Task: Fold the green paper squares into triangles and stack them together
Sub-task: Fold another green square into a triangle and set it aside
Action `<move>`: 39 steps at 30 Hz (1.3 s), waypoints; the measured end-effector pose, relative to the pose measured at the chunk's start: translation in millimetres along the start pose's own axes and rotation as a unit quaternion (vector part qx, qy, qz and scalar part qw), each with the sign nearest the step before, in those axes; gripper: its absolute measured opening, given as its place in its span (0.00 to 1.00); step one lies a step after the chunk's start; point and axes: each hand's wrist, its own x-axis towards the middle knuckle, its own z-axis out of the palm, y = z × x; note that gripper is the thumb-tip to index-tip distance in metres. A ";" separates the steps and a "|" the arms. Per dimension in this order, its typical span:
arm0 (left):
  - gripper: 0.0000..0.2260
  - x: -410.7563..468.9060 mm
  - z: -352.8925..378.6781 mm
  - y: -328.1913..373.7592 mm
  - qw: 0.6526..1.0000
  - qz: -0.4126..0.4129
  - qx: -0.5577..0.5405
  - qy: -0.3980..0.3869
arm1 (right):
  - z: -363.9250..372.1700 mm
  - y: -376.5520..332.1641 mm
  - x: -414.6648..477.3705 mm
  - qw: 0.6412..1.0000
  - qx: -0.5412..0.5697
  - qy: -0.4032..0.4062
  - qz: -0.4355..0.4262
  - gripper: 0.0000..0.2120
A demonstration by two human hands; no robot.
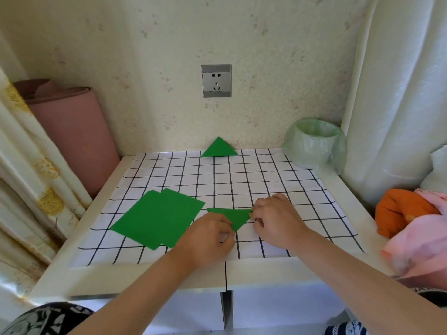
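Hands knuckles-up, fingers curled: left hand (pixel 208 234), right hand (pixel 275 218) pinch folded green triangle (pixel 235 217) on cloth (pixel 266 180).

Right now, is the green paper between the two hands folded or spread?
Folded: the green paper shows a triangle outline; left hand and right hand hold its corners.

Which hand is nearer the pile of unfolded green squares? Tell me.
Left. The left hand sits beside the pile, at its right edge; the right hand is farther right, past the folded triangle.
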 end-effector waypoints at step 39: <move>0.05 61.9 -69.6 8.3 0.938 -0.193 -0.277 -0.082 | -63.0 -19.2 50.6 0.927 0.360 -0.070 0.078 0.05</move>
